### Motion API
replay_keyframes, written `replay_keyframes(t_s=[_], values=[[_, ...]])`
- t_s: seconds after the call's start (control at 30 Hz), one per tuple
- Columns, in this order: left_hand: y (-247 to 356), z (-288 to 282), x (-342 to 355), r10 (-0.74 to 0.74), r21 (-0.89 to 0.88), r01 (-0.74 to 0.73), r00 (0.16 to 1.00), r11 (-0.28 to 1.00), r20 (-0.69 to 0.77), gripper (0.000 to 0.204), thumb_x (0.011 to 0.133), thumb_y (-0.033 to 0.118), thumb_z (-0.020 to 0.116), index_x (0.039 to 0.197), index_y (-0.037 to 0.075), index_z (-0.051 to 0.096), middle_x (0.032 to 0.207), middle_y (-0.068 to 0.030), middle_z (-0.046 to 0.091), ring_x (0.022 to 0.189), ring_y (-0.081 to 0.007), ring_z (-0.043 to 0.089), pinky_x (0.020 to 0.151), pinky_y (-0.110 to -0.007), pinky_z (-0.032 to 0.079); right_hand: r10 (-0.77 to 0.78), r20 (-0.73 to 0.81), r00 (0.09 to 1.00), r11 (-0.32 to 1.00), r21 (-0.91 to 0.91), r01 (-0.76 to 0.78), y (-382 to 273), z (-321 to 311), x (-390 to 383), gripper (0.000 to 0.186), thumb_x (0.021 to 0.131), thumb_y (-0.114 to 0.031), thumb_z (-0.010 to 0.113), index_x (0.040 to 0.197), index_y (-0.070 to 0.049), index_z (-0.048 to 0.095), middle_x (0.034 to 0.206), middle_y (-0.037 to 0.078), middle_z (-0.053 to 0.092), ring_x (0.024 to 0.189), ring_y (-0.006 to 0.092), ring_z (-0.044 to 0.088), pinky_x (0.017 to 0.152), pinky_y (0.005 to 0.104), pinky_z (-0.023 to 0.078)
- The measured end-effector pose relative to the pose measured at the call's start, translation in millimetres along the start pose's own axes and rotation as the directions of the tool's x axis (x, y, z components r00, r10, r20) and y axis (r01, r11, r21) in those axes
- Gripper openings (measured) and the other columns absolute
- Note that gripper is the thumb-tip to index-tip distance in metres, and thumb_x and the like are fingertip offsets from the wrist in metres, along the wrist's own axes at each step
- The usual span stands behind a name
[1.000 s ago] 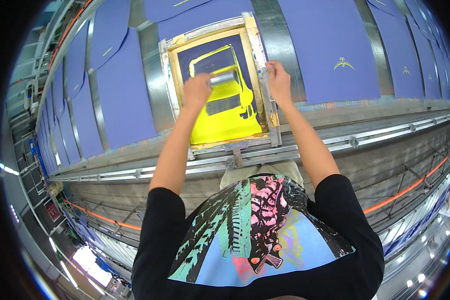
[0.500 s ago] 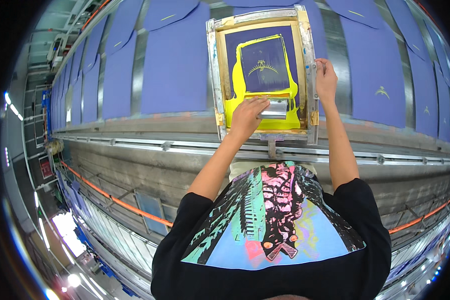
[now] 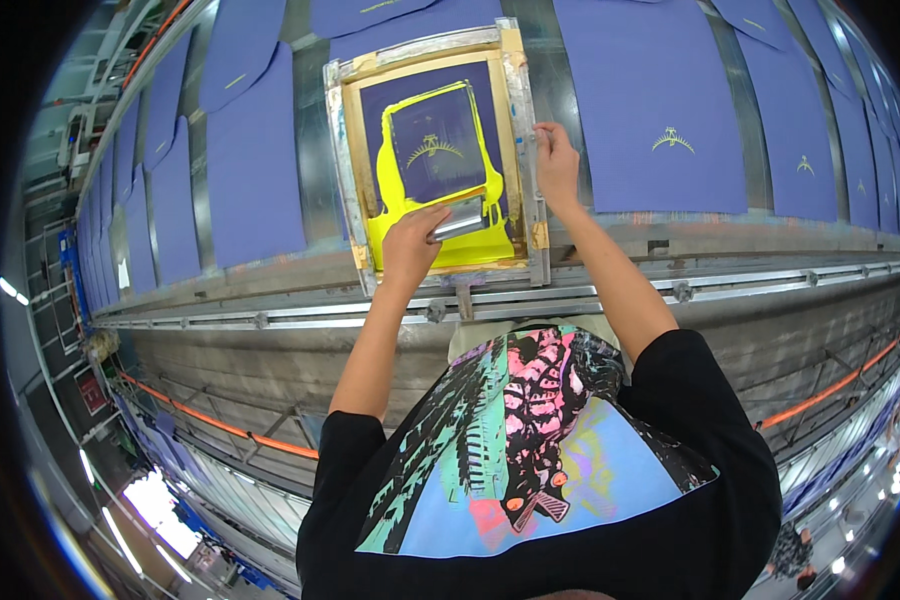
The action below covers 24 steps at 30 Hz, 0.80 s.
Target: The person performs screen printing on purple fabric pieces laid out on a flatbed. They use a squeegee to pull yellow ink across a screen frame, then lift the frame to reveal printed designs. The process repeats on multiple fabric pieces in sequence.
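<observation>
A silkscreen frame lies on a purple-blue fabric panel, its wooden and metal edges patched with tape. Bright yellow ink rings the dark mesh window, inside which a pale arched emblem shows. My left hand grips a metal squeegee from its left end. The squeegee stands slightly slanted in the ink at the frame's near end. On the frame's right rail, my right hand is closed, its fingers curled at the edge.
Purple-blue panels line the long table on both sides. To the right, a panel bears a small yellow arched print. A metal rail runs along the table's near edge; an orange pipe passes below it.
The frame, both hands and the surrounding table now appear farther left in view. The squeegee has tilted, its right end higher. Both hands keep their grips.
</observation>
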<state>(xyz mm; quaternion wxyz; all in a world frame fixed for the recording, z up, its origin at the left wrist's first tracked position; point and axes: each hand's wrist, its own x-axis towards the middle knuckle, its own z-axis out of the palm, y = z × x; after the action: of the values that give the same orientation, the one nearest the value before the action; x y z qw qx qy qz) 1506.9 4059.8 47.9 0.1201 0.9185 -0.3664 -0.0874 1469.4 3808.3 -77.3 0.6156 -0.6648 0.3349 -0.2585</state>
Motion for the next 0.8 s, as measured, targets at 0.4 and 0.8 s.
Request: replay_keyframes(t_s=[0.4,0.8], values=[[-13,14,-33,0.095,0.022,-0.094,0.995,0.995,-0.041,0.059,0.066,-0.013,0.066,0.119,0.011,0.074,0.125,-0.0072,0.072,0.117,-0.0317,0.067,0.095,-0.039,0.054,-0.040,-0.053,0.998,0.998,-0.056,0.037,33,10,-1,0.020,0.104,-0.022,0.058,0.113,-0.005,0.065,0.074,0.018,0.064,0.062,0.0307,0.061,0.062,0.0409,0.047],[-68,-31,150,-0.182,0.133,0.163,0.974,0.977,0.138,0.045,0.075,0.009,0.071,0.117,0.023,0.077,0.091,-0.0129,0.074,0.082,-0.0317,0.071,0.072,-0.042,0.055,0.095,0.008,0.995,0.993,-0.064,-0.095,10,5,-11,0.014,0.103,-0.017,0.058,0.111,-0.006,0.063,0.080,0.023,0.066,0.073,0.0434,0.064,0.065,0.0467,0.048]])
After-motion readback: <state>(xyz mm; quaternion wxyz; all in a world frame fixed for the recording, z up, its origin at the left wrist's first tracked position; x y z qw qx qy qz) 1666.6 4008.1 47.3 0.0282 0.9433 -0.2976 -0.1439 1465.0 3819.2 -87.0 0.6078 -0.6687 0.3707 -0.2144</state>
